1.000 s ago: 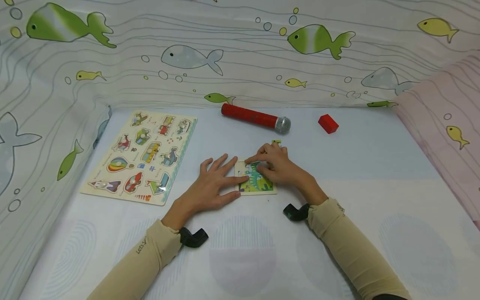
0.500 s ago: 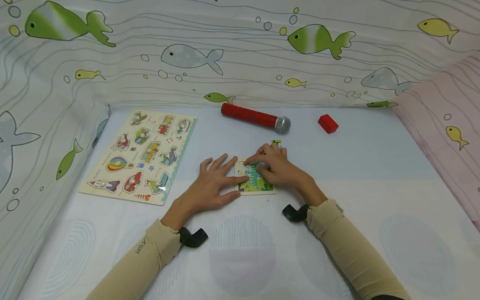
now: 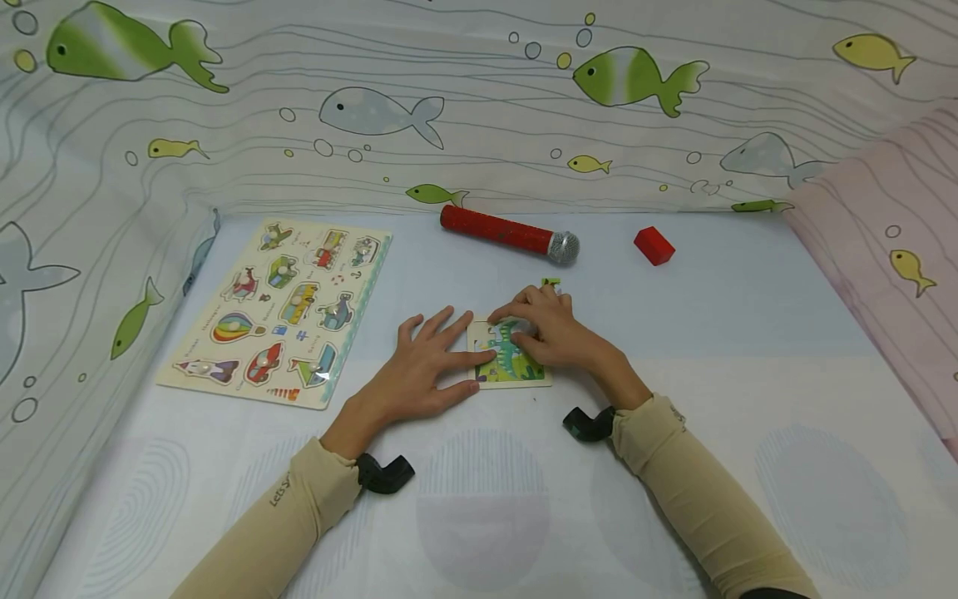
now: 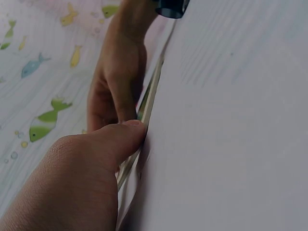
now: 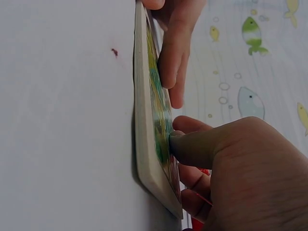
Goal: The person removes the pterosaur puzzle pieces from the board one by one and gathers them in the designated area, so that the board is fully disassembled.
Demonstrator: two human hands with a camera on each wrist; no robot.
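Observation:
A small square jigsaw puzzle [image 3: 511, 370] in a pale wooden frame, with a green dinosaur picture, lies in the middle of the table. My left hand [image 3: 422, 374] is spread at its left side; one fingertip overlaps the picture and the thumb tip touches the lower left corner. Over the upper right part, my right hand [image 3: 554, 329] holds the puzzle with bent fingers. In the right wrist view its thumb [image 5: 195, 148] presses on the picture [image 5: 161, 130], with the other fingers at the far edge. Just beyond that hand shows a small green piece [image 3: 550, 283], partly hidden.
A wooden peg puzzle board [image 3: 280, 312] with vehicle pieces lies at the left. Behind the hands are a red toy microphone [image 3: 505, 233] and a red block [image 3: 654, 245]. Fish-printed cloth [image 3: 494, 100] rises along the back and sides.

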